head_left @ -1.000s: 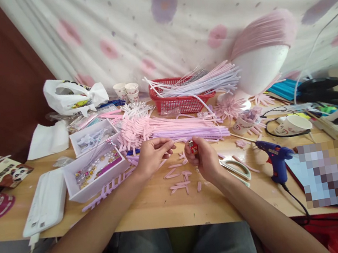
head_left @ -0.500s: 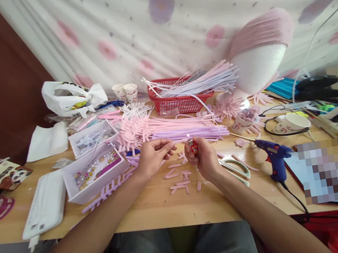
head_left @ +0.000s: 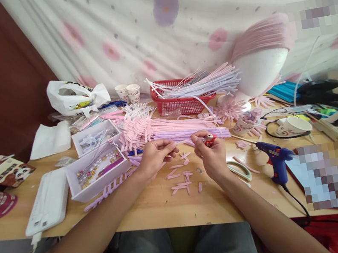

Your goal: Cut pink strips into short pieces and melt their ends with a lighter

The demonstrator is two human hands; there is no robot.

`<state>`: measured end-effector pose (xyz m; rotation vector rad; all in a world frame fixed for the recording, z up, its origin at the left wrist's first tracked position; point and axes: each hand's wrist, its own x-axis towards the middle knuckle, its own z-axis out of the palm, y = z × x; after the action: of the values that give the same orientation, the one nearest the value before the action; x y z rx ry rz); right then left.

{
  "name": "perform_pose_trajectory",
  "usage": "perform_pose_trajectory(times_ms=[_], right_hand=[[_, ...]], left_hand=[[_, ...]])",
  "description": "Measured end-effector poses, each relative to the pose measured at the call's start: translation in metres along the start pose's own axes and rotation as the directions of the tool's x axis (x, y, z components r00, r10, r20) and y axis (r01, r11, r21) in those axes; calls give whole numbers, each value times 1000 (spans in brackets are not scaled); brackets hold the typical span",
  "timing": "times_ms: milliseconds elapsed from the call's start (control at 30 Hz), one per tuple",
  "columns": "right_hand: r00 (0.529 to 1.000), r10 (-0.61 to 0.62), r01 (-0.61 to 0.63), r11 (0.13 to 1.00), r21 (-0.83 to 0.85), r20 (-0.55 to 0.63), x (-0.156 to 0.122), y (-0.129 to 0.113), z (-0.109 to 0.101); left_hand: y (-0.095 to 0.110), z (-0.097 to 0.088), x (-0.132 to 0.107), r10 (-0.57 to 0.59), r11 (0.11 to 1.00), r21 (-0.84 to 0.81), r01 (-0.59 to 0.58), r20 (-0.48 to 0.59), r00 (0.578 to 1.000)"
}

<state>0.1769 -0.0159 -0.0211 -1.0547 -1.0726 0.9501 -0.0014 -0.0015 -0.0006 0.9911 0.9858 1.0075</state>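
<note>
My left hand [head_left: 157, 156] is closed in a pinch over the middle of the table. A thin pale pink pipe cleaner piece [head_left: 183, 141] shows at its fingertips and reaches toward my right hand. My right hand [head_left: 211, 154] is wrapped around a red lighter [head_left: 210, 138], whose end points up and left; its thumb and forefinger are close to the other end of the pink piece. Below and between the hands lie several short pink pipe cleaner pieces [head_left: 185, 177]. Behind them are bundles of pink and purple pipe cleaners [head_left: 189, 134]. Scissors [head_left: 241, 169] lie partly hidden by my right hand.
A blue glue gun [head_left: 274, 158] stands at right, near paper cups [head_left: 293, 125]. A red basket [head_left: 181, 106] of pipe cleaners and a white foam head [head_left: 263, 69] are at the back. White boxes of beads [head_left: 98, 190] and a white power bank [head_left: 47, 201] are at left.
My right hand has turned and shifted slightly right, tilting the lighter from upright. Its thumb and forefinger now reach toward the left fingertips. The view has shifted a little.
</note>
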Motion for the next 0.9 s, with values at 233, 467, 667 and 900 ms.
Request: perform_pose_trajectory(times_ms=[233,467,667,900], right_hand=[[1000,2,-3,999,-50,-22,-2,0,5],[984,179,-179,981,79,3,-3,-6,9],[935,317,-323,946,9,161,-6,-4,12],[912,370,-387,919,74,176,-8,-5,12]], left_hand=[[-1,0,0,18,1000,14,-18,-8,1000],[-13,-4,6,293,951,128,-281,-89,952],[-15,-2,4,343,936,120,-332,-97,934],[-12,-1,2,346,932,154,-327,-120,930]])
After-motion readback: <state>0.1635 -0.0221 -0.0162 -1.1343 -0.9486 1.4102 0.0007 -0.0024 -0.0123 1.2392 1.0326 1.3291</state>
